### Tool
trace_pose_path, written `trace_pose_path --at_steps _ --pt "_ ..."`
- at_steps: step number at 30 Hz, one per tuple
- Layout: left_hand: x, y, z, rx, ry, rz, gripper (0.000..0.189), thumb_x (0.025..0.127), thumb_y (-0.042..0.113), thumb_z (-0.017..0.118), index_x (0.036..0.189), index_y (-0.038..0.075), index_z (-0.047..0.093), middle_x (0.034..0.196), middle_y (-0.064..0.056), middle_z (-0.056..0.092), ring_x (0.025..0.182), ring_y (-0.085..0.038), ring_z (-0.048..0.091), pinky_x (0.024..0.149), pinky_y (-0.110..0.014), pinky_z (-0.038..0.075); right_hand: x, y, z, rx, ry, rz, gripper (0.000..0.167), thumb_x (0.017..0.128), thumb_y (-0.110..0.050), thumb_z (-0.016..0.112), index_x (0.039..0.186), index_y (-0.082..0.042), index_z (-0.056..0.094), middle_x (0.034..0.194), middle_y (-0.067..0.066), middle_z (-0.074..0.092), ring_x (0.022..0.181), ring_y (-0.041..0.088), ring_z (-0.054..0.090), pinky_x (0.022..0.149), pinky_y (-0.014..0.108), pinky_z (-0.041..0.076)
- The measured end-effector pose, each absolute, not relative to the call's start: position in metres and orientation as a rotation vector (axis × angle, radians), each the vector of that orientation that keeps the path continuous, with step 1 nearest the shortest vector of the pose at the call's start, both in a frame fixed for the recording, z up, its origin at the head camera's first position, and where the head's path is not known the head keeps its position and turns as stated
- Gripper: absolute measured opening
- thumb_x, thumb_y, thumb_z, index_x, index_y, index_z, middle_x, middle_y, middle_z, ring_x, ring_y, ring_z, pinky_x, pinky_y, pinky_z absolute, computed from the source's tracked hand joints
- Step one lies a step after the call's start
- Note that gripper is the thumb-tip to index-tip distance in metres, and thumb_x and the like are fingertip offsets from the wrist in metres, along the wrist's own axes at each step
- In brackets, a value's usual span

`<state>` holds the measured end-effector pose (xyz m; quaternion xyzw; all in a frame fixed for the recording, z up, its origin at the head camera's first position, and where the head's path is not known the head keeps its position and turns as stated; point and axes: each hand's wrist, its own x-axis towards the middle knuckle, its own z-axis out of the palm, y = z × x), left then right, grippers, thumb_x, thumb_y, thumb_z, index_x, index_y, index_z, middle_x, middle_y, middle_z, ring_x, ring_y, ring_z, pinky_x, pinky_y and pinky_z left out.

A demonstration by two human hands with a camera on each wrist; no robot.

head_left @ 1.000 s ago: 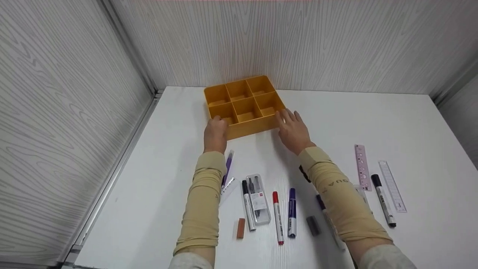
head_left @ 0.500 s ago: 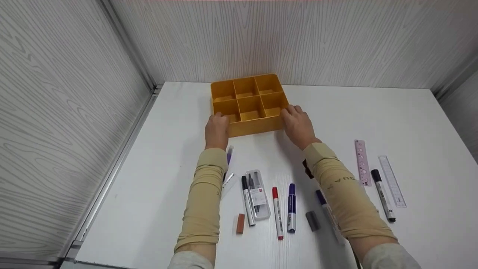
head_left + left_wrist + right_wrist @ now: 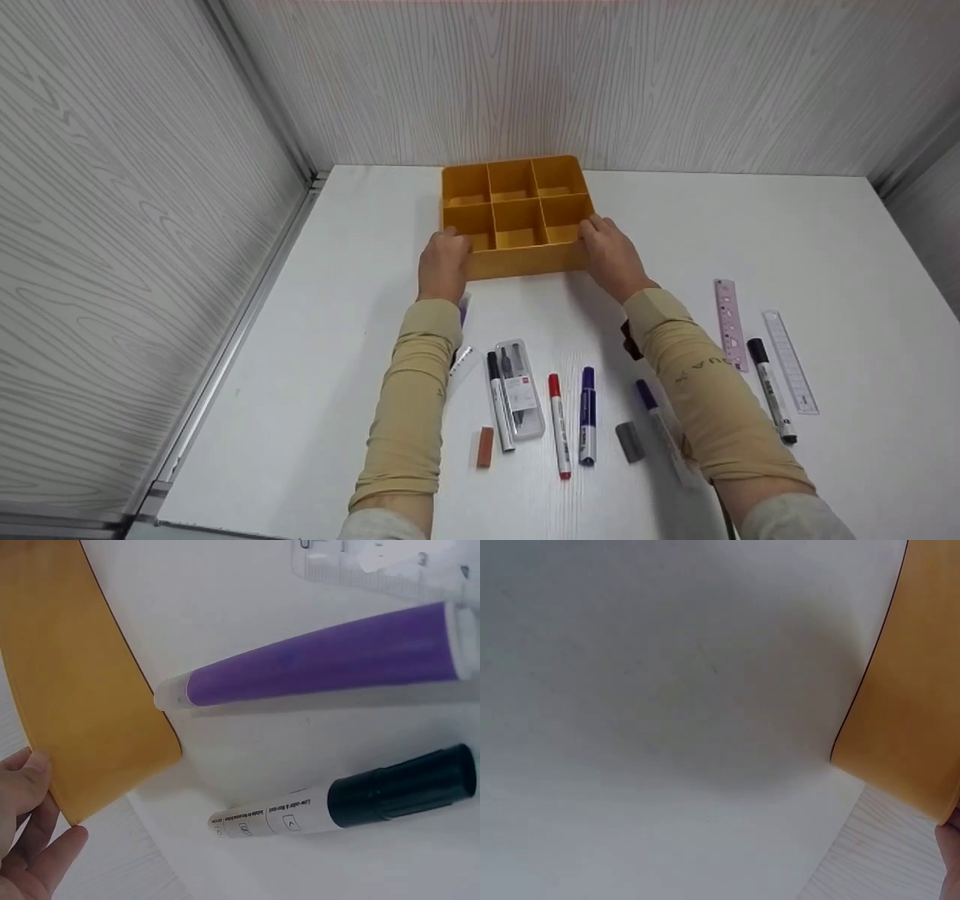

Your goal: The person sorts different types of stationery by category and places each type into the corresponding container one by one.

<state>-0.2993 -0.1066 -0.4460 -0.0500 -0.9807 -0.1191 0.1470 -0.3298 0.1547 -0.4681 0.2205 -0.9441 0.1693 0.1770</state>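
While both hands work at one side of the box (image 3: 525, 262), it stands on the table (image 3: 337, 337) near the back wall (image 3: 637, 90), turned slightly, its six compartments facing up. The left hand (image 3: 444, 264) pinches the near left corner, thumb on the outer face. The right hand (image 3: 613, 259) grips the near right corner, fingers bent at the rim; where its thumb lies cannot be told.

Under the left sleeve (image 3: 420, 390) lie a purple marker (image 3: 315, 656), a black marker (image 3: 352, 802) and a ruler (image 3: 382, 574), the purple one's clear tip close to the box. Between the forearms, from left to right, come a brown block (image 3: 484, 448), a second black marker right beside a clear case (image 3: 525, 390), a red marker (image 3: 559, 427), a blue marker (image 3: 587, 416) and a grey block (image 3: 630, 442). A violet-capped pen (image 3: 651, 405) lies partly hidden by the right sleeve (image 3: 705, 390). Well to the right, a third black marker (image 3: 771, 390) lies between a pink ruler (image 3: 727, 322) and a clear ruler (image 3: 791, 361).
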Motion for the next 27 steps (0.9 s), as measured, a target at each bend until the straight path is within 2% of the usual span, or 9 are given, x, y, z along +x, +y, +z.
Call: trace_pose_path --at_steps 8,16,27 --pt "-0.293 -0.105 -0.447 -0.179 -2.824 -0.343 0.019 0.090 -0.003 0.068 0.104 0.006 0.076 0.100 -0.012 0.068 0.094 -0.025 0.066 0.086 -0.031 0.057 -0.321 0.164 -0.467 0.665 -2.651 0.519 0.003 0.096 0.000 0.059 0.097 0.002 0.057 0.095 0.015 0.058 0.087 0.029 0.057 0.080 0.039 0.055" --pt "-0.291 -0.100 -0.452 -0.293 -2.739 -0.306 0.018 0.091 -0.003 0.065 0.102 0.007 0.076 0.099 -0.011 0.068 0.091 -0.025 0.065 0.079 -0.031 0.058 -0.315 0.178 -0.470 0.708 -2.587 0.512 0.007 0.093 0.004 0.063 0.095 0.003 0.056 0.090 0.015 0.055 0.081 0.029 0.054 0.072 0.040 0.051" --pt "-0.286 -0.099 -0.457 -0.355 -2.701 -0.289 0.015 0.094 0.001 0.064 0.101 0.008 0.076 0.098 -0.009 0.068 0.090 -0.025 0.063 0.078 -0.032 0.058 -0.303 0.184 -0.473 0.681 -2.613 0.501 0.008 0.094 0.004 0.060 0.098 0.001 0.054 0.093 0.013 0.055 0.084 0.027 0.054 0.077 0.038 0.053"
